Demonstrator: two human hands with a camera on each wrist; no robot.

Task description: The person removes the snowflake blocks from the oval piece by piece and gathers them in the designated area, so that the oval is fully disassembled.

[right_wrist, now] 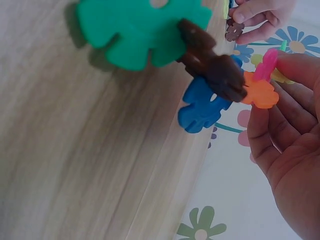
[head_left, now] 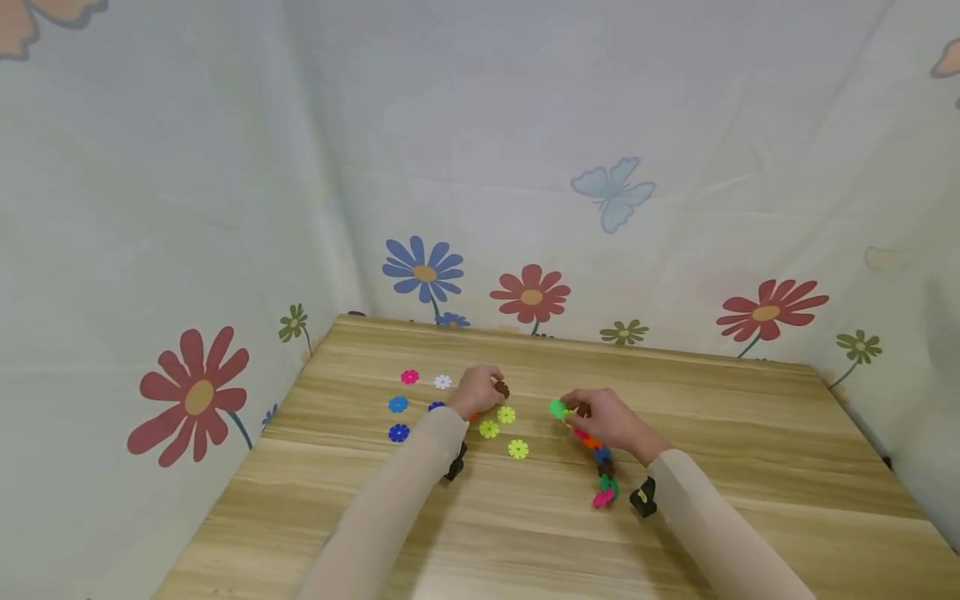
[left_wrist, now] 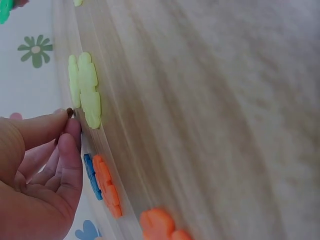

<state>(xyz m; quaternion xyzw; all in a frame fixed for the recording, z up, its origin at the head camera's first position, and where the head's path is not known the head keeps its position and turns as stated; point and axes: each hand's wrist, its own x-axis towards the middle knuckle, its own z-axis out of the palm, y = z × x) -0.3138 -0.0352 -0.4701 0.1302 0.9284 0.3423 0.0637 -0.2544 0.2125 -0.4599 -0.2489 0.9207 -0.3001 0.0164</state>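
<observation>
My left hand [head_left: 477,393] pinches a brown flower-shaped plastic disc [head_left: 502,388] between thumb and fingers, just above the table. The right hand [head_left: 611,421] grips the upper part of a chain of interlocked flower discs. At its far end is a bright green disc [head_left: 558,409]. From the hand the chain trails toward the near side, ending in a pink disc [head_left: 603,498]. Close up in the right wrist view are its teal disc [right_wrist: 135,42], a blue disc [right_wrist: 197,110] and an orange disc [right_wrist: 262,94]. Fingers hide some links.
Yellow-green discs [head_left: 518,450] lie between the hands. Left of the left hand are a pink disc [head_left: 409,377], a white disc [head_left: 442,382] and several blue discs [head_left: 398,433]. An orange disc [left_wrist: 107,187] is partly hidden from above. Behind the wooden table [head_left: 675,542] hangs a flower-printed curtain [head_left: 480,150].
</observation>
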